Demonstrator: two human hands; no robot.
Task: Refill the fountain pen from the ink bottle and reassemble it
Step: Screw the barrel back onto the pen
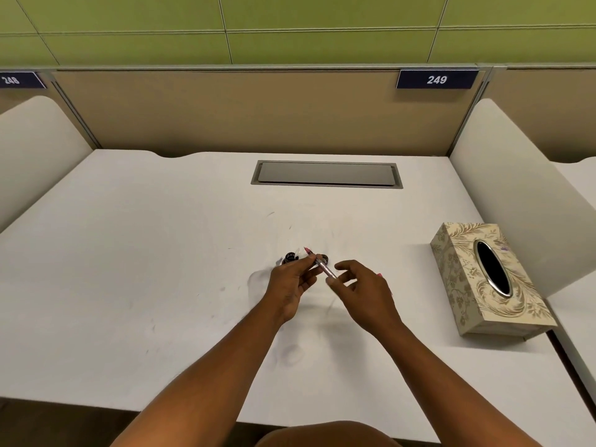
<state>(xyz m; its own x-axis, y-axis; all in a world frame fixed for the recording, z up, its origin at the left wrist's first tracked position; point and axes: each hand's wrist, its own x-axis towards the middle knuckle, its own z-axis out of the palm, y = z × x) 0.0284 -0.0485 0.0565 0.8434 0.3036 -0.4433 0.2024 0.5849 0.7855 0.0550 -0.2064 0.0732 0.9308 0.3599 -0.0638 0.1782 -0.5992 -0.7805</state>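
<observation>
My left hand (292, 282) pinches the front section of a thin fountain pen (322, 266), a pink nib end with a clear silvery converter, held slanted over the white desk (145, 253). The nib points up and away to the left. My right hand (361, 285) touches the converter's rear end with thumb and forefinger. Something pink (379, 275) peeks out behind my right hand. A small dark ink bottle (290, 257) stands on the desk just beyond my left fingers. Another small dark piece (323, 259), perhaps the bottle's cap, lies right of it, partly hidden by the pen.
A patterned tissue box (483, 279) sits at the desk's right side. A grey cable hatch (325, 174) is set in the desk at the back. Beige dividers (516, 188) wall both sides, and a partition labelled 249 stands behind.
</observation>
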